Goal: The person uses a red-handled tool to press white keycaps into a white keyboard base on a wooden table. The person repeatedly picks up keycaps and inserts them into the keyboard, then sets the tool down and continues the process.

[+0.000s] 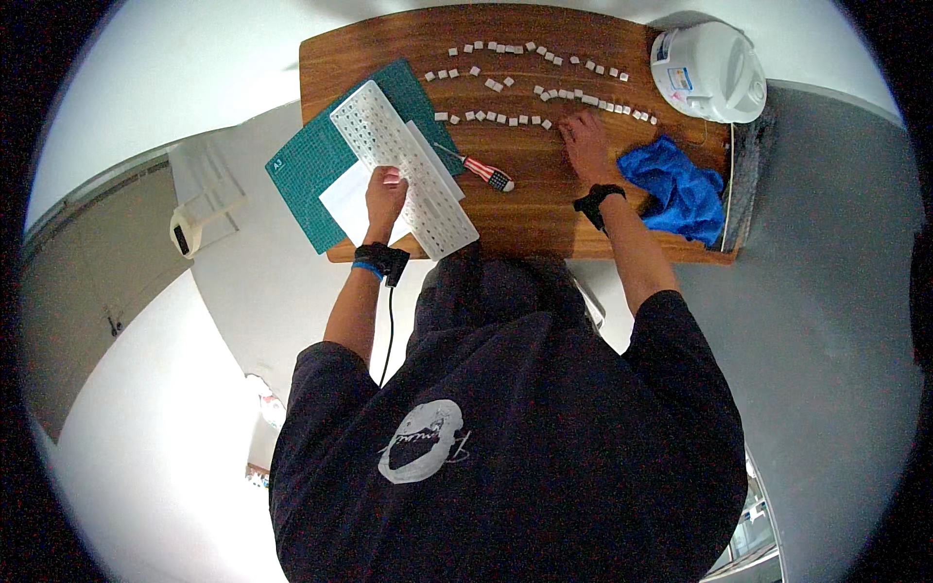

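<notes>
A white keyboard (428,199) without its keycaps lies slanted over white paper (348,202) and a green cutting mat (303,185), its near end by the table's front edge. My left hand (386,197) rests at the keyboard's left side with its fingers curled closed; whatever is in them is hidden. Loose white keycaps (567,94) stand in several uneven rows across the table. Beside the right end of the nearest row is my right hand (585,142), fingers reaching down to the wood and slightly apart. I see nothing held in it.
A screwdriver (486,173) with a patterned handle lies right of the keyboard, its shaft toward it. A crumpled blue cloth (677,189) lies at the right of the wooden table (544,214). Behind it stands a white rounded appliance (708,73) at the back right corner.
</notes>
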`<control>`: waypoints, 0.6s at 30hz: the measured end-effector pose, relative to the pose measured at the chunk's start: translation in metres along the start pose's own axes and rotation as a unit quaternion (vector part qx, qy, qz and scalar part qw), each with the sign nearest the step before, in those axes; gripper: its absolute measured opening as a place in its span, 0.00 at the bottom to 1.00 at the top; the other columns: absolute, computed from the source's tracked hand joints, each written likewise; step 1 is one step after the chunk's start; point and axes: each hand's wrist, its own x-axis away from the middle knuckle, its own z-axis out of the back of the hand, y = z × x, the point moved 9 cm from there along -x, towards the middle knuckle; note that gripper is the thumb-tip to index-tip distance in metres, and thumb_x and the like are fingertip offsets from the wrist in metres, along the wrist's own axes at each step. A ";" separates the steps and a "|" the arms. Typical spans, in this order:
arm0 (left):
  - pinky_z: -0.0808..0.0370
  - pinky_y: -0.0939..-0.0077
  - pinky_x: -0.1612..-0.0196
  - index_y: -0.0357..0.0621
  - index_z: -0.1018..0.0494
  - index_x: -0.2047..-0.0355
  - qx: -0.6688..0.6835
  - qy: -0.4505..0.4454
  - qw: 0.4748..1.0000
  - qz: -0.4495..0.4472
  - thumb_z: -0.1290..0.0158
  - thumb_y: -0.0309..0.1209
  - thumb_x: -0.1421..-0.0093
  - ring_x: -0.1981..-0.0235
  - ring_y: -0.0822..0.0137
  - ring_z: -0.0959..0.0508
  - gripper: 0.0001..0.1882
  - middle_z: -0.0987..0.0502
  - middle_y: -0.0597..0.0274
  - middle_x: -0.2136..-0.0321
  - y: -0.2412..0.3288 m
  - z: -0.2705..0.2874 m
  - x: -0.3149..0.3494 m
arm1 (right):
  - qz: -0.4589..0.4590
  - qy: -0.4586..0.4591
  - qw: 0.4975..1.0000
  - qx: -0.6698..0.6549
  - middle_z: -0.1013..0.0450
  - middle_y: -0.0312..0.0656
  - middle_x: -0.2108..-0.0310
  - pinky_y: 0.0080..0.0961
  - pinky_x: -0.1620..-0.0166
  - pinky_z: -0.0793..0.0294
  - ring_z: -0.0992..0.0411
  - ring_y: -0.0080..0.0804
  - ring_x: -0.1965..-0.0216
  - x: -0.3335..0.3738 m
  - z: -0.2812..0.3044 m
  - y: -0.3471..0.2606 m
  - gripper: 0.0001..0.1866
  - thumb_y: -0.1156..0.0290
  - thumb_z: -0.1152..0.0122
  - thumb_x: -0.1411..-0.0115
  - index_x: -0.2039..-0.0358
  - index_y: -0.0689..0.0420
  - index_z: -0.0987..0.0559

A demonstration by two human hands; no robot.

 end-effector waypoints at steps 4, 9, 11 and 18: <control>0.28 0.56 0.52 0.37 0.33 0.53 -0.098 0.091 0.991 -0.004 0.34 0.35 0.52 0.57 0.50 0.25 0.29 0.26 0.48 0.60 -0.017 0.021 0.008 | -0.043 0.013 0.997 -0.066 0.29 0.47 0.58 0.43 0.49 0.31 0.32 0.52 0.53 -0.005 -0.015 0.014 0.12 0.68 0.40 0.38 0.57 0.60 0.22; 0.38 0.46 0.41 0.30 0.44 0.43 -0.127 0.109 0.976 0.142 0.32 0.43 0.53 0.45 0.38 0.35 0.46 0.34 0.31 0.50 -0.049 0.023 0.022 | -0.018 0.004 0.999 -0.040 0.29 0.50 0.58 0.45 0.52 0.29 0.31 0.53 0.53 -0.009 -0.010 0.001 0.10 0.71 0.41 0.38 0.57 0.59 0.24; 0.36 0.48 0.41 0.29 0.44 0.42 -0.066 0.098 0.976 0.184 0.30 0.44 0.54 0.45 0.38 0.34 0.49 0.35 0.31 0.48 -0.064 0.017 0.023 | -0.018 0.012 0.999 -0.048 0.29 0.51 0.57 0.45 0.52 0.29 0.31 0.54 0.53 -0.008 -0.018 0.015 0.10 0.72 0.41 0.38 0.56 0.58 0.24; 0.25 0.59 0.51 0.29 0.44 0.44 0.018 0.079 0.984 0.161 0.25 0.39 0.60 0.54 0.48 0.23 0.51 0.25 0.39 0.57 -0.076 0.013 0.018 | -0.040 0.021 0.991 -0.127 0.28 0.52 0.56 0.44 0.49 0.29 0.30 0.55 0.51 -0.011 0.000 0.001 0.11 0.71 0.42 0.37 0.55 0.59 0.24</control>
